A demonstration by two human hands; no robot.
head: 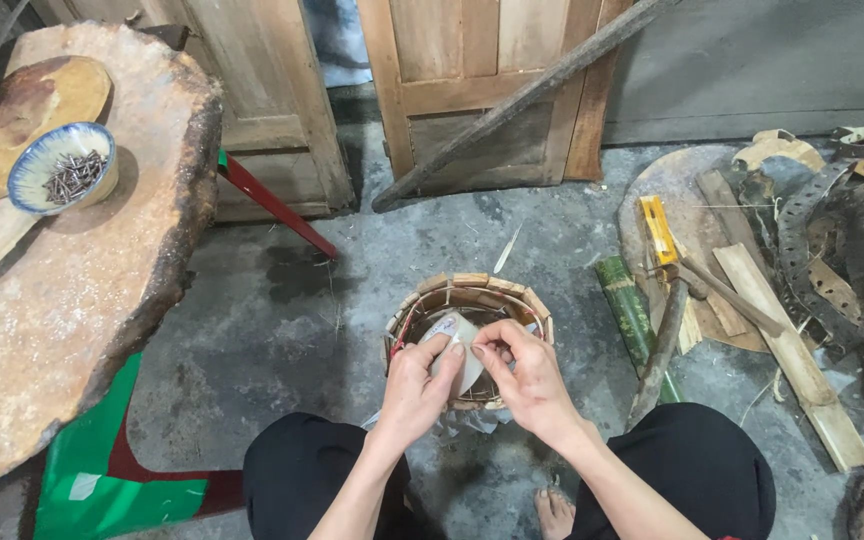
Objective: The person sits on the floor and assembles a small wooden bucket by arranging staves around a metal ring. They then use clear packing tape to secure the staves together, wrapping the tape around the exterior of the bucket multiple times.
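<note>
A small round woven bamboo basket (472,290) sits on the concrete floor between my knees. Inside it lies a pale, rounded piece (464,340) with some print on it. My left hand (417,385) grips that pale piece with thumb and fingers at the basket's left side. My right hand (527,375) is beside it, fingertips pinched together over the basket's middle, touching the same piece or a thin strand; I cannot tell which.
A rough stone slab (72,280) at left carries a blue-rimmed bowl of nails (64,170). At right lie a green bamboo section (627,310), a hammer (664,350), wooden slats (787,350), a yellow tool (659,230) and dark woven strips (852,240). Wooden doors (452,80) stand behind.
</note>
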